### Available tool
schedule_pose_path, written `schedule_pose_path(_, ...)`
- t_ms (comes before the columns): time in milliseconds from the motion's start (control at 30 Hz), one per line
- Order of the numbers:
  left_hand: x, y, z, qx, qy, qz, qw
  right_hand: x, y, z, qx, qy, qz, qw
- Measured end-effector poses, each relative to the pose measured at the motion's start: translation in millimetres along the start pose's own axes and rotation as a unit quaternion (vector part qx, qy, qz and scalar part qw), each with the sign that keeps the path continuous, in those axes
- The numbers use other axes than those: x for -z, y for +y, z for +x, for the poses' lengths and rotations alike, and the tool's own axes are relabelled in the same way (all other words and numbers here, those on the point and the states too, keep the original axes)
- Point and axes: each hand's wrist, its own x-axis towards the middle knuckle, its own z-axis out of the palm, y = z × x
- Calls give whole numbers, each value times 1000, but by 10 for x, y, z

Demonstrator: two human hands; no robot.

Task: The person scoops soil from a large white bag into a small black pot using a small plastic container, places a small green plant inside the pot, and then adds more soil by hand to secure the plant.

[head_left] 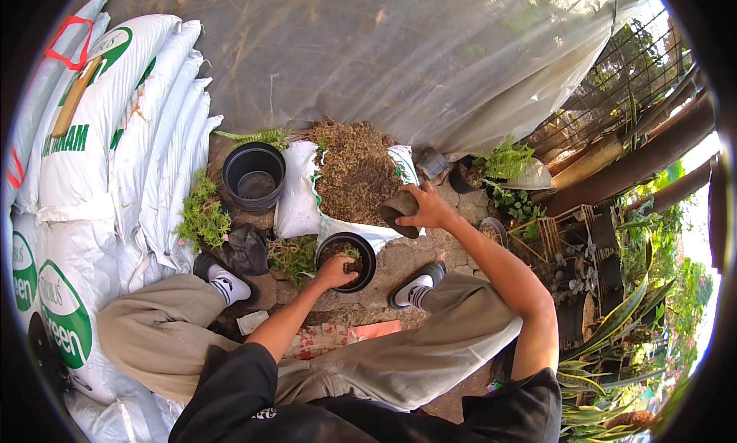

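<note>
My right hand (426, 207) grips a small brown-grey pot (399, 209), tilted on its side at the right edge of an open white sack (295, 193). Brown, crumbly potting mix (357, 170) is heaped on that sack. Closer to me, my left hand (336, 272) reaches inside a round black plant pot (368, 271) between my feet. Its fingers are curled down at the soil beside a small green plant (351, 251); what they hold, if anything, is hidden. A larger black pot (254, 174) stands left of the sack, with only its dark inside showing.
Stacked white sacks (146, 159) rise on the left. Low green plants (203, 216) and a crumpled black plastic bag (246, 247) lie beside my left foot. Grey plastic sheeting (430, 59) hangs behind. Potted plants (499, 166) and a wire rack (553, 232) line the right side.
</note>
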Motion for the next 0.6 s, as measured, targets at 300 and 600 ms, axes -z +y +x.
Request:
schedule_pose_path(300, 91, 106, -131, -9, -66, 93, 993, -15, 135, 195, -5, -15, -6, 1000)
schedule_pose_path(600, 163, 282, -181, -23, -64, 148, 987, -55, 352, 184, -78, -74, -17, 994)
